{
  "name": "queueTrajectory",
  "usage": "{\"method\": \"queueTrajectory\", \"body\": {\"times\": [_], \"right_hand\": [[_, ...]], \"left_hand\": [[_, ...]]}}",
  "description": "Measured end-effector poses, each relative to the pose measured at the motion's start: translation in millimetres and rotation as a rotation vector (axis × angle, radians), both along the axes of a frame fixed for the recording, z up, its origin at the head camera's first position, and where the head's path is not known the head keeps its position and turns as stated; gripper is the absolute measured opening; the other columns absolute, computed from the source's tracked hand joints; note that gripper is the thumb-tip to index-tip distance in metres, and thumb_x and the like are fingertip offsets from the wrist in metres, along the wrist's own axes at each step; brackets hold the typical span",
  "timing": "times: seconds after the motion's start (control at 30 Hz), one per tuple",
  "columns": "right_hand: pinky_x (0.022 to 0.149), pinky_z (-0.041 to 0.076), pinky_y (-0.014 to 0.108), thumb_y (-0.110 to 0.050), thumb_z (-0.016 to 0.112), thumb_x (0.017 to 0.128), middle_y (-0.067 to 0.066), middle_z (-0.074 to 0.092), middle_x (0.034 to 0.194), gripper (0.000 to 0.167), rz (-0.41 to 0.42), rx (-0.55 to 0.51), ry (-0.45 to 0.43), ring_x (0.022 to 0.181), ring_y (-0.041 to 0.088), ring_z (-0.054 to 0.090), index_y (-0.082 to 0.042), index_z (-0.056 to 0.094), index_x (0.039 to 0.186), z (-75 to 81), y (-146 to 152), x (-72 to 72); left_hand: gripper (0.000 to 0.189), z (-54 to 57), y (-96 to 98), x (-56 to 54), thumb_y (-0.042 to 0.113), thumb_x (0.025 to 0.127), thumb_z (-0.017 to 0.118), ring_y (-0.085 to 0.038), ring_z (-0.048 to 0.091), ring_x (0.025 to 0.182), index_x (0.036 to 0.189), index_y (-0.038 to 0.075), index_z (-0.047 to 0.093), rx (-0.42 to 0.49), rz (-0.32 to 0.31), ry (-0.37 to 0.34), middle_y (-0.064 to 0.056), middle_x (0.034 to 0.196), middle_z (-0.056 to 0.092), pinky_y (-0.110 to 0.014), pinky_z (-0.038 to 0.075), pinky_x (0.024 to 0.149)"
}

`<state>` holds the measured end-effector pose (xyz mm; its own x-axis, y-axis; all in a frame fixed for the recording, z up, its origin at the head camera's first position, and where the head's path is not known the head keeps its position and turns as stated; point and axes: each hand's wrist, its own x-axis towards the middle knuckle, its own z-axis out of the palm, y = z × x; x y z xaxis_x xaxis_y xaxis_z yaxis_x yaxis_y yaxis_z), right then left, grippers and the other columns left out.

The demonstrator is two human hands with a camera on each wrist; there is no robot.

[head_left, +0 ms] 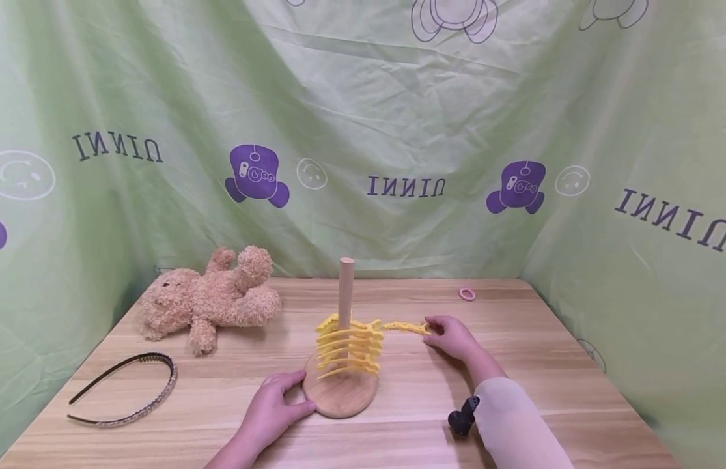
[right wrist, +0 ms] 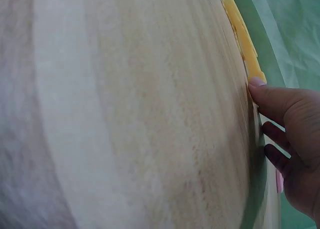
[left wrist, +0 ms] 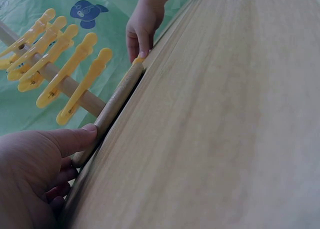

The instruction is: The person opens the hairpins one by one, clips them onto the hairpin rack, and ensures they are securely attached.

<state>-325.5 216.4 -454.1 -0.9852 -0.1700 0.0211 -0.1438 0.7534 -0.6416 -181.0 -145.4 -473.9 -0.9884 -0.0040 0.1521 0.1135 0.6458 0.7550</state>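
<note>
My left hand holds the round wooden base of a stand by its left rim, thumb on top and fingers beneath in the left wrist view. From the base rises a wooden post, with several yellow hair clips fastened around it one above another. To the right of the stand, my right hand pinches one end of another yellow clip between thumb and fingers. That clip lies low along the tabletop, its far end pointing toward the stand.
A plush teddy bear lies on its back at the rear left of the wooden table. In front of it is a dark beaded headband. A pink hair tie lies near the back edge. Green curtains surround the table.
</note>
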Motion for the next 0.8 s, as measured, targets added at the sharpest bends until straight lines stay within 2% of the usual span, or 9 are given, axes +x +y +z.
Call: {"method": "queueTrajectory", "body": {"times": [0.23, 0.47, 0.6, 0.8], "right_hand": [[0.111, 0.038, 0.056, -0.017, 0.073, 0.087, 0.020, 0.064, 0.124, 0.044, -0.011, -0.001, -0.008, 0.122, 0.039, 0.055, 0.000, 0.061, 0.126, -0.4, -1, 2.1], [0.105, 0.045, 0.053, -0.019, 0.068, 0.091, 0.021, 0.063, 0.122, 0.045, -0.025, -0.069, 0.013, 0.116, 0.037, 0.059, 0.001, 0.056, 0.130, 3.9, -2, 10.5], [0.104, 0.048, 0.050, -0.017, 0.067, 0.092, 0.023, 0.063, 0.123, 0.047, -0.027, -0.140, 0.061, 0.115, 0.039, 0.060, 0.004, 0.053, 0.132, 15.7, -3, 16.6], [0.096, 0.055, 0.041, -0.013, 0.062, 0.096, 0.027, 0.063, 0.120, 0.049, 0.057, -0.223, 0.132, 0.113, 0.039, 0.062, 0.009, 0.048, 0.137, 48.5, -3, 30.0]], "left_hand": [[0.060, 0.8, 0.0, 1.0, 0.024, 0.070, 0.086, -0.030, 0.057, 0.119, 0.122, 0.001, 0.067, 0.003, -0.006, -0.014, -0.011, 0.122, 0.068, -0.050, 0.044, 0.105], [0.060, 1.3, -0.4, 1.2, 0.024, 0.070, 0.087, -0.030, 0.057, 0.119, 0.122, 0.001, 0.067, 0.003, -0.007, -0.014, -0.011, 0.122, 0.068, -0.050, 0.044, 0.105], [0.059, 0.9, -0.6, 0.7, 0.023, 0.071, 0.086, -0.031, 0.056, 0.120, 0.122, 0.000, 0.066, 0.005, -0.012, -0.023, -0.012, 0.122, 0.068, -0.050, 0.044, 0.105], [0.060, 1.6, -1.1, 0.1, 0.023, 0.072, 0.086, -0.033, 0.055, 0.121, 0.123, 0.000, 0.066, 0.015, -0.018, -0.036, -0.013, 0.123, 0.067, -0.052, 0.043, 0.106]]}}
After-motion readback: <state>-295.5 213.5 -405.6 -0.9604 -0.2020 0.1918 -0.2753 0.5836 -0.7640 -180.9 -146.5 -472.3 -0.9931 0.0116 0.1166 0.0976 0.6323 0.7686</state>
